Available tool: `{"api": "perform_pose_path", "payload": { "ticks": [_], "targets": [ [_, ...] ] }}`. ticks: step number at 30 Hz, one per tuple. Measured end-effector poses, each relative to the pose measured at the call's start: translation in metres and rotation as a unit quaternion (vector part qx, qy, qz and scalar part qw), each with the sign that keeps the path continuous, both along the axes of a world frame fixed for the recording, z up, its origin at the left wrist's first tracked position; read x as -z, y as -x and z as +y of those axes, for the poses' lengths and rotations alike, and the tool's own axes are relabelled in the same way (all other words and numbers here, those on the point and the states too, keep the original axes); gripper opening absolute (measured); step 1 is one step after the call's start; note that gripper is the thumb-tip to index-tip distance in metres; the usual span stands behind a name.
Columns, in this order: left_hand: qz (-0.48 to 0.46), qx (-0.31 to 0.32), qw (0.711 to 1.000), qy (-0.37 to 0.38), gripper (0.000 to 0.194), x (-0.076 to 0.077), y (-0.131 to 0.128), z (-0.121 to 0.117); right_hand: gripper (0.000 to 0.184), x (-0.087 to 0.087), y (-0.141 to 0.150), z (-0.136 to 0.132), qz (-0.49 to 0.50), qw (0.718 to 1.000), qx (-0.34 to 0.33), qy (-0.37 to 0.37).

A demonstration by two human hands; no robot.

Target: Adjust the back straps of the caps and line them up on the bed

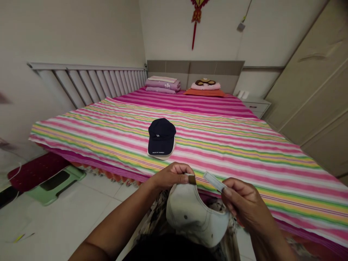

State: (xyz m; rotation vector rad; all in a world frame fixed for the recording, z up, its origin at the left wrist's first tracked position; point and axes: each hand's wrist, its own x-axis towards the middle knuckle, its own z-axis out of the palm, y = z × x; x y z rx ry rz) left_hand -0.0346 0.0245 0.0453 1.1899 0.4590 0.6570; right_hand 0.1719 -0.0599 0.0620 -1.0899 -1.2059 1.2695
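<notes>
A pale grey-white cap (194, 217) hangs in front of me, held by both hands at its back strap. My left hand (172, 175) is closed, pinching the strap end with a brown tab (191, 179). My right hand (241, 201) is closed on the other, pale strap end (214, 181), which sticks out up and to the left. The two strap ends are apart. A dark navy cap (161, 137) lies on the striped bedsheet (244, 145), just beyond my hands, with its brim toward me.
The bed fills the middle of the room, with folded bedding (163, 84) and a pillow (206, 87) at the headboard. A green plastic stool (56, 183) stands on the tiled floor at left. A wardrobe (312, 83) lines the right wall, a nightstand (255, 104) beside it.
</notes>
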Motion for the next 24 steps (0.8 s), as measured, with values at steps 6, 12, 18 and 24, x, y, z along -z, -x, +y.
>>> {"api": "perform_pose_path", "payload": {
  "ticks": [6,12,18,24],
  "targets": [
    [-0.001,0.023,1.0,-0.008,0.026,0.001,0.001,-0.001,0.02,-0.01,0.007,-0.001,-0.029,1.0,0.003,0.003],
    [-0.001,0.026,0.999,0.022,0.03,-0.005,-0.001,-0.003,0.025,-0.015,0.016,0.0,-0.068,0.998,0.006,0.001],
    [0.002,0.031,0.999,0.035,0.031,-0.005,-0.001,-0.003,0.027,-0.013,0.017,0.0,-0.084,0.996,-0.004,0.009],
    [-0.007,0.046,0.998,0.034,0.028,-0.007,-0.001,-0.003,0.027,-0.015,0.017,0.005,-0.094,0.995,-0.009,0.019]
  ]
}}
